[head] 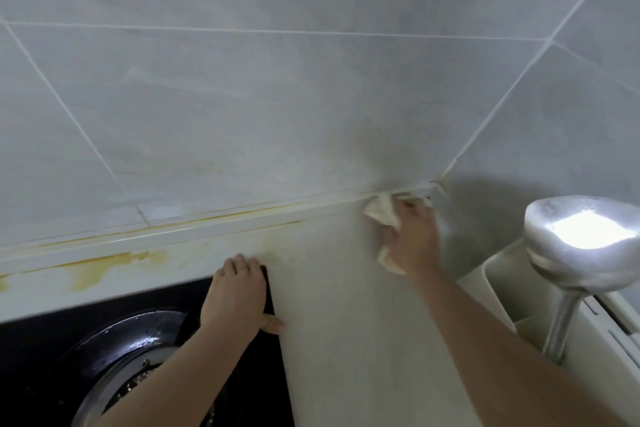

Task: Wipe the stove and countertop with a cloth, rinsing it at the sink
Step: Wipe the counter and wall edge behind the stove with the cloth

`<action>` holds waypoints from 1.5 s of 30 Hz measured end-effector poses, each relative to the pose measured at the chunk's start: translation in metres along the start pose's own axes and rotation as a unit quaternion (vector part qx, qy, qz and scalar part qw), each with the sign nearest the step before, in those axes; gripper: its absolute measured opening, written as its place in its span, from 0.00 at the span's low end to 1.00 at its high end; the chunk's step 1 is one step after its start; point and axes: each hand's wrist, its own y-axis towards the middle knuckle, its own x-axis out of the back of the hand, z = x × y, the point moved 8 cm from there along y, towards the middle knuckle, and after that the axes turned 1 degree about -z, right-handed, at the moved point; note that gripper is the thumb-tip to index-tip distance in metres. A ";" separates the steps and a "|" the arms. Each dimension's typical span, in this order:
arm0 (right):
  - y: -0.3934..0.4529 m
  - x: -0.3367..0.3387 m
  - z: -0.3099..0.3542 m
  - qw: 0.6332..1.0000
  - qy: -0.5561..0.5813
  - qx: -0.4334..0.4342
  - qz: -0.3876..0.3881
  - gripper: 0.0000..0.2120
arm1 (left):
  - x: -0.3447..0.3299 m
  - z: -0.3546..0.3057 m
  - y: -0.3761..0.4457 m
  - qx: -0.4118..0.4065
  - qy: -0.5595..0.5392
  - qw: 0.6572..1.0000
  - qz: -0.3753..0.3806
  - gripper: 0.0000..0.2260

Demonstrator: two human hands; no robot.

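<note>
My right hand [412, 236] presses a cream cloth [379, 211] onto the pale countertop [346, 288] at its far right corner, where the counter meets the tiled wall. Cloth shows above and below the hand. My left hand [239, 295] rests flat on the back right corner of the black glass stove [52, 340], fingers straight, thumb on the stove's right edge. A round metal burner ring [114, 357] sits on the stove, partly hidden by my left forearm.
Yellow-brown stains [90, 274] run along the counter strip behind the stove and the wall seam. At the right a shiny metal ladle [581, 246] stands in a white plastic holder [498, 274]. Grey tiled walls [277, 97] close the back and right.
</note>
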 end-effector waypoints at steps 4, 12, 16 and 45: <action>0.005 -0.013 -0.071 0.983 -0.062 -0.163 0.063 0.18 | -0.006 0.001 -0.001 -0.007 -0.005 1.000 0.006 0.61; 0.028 -0.042 -0.036 0.983 -0.110 -0.087 0.114 0.26 | -0.012 0.005 0.003 -0.004 -0.027 1.000 0.004 0.62; 0.009 -0.047 0.012 0.992 -0.065 -0.059 0.093 0.20 | -0.011 0.005 0.007 -0.005 -0.020 1.000 -0.001 0.61; -0.249 0.113 0.008 0.706 0.574 -0.409 -0.068 0.13 | -0.006 -0.062 -0.080 0.051 -0.207 0.957 -0.199 0.51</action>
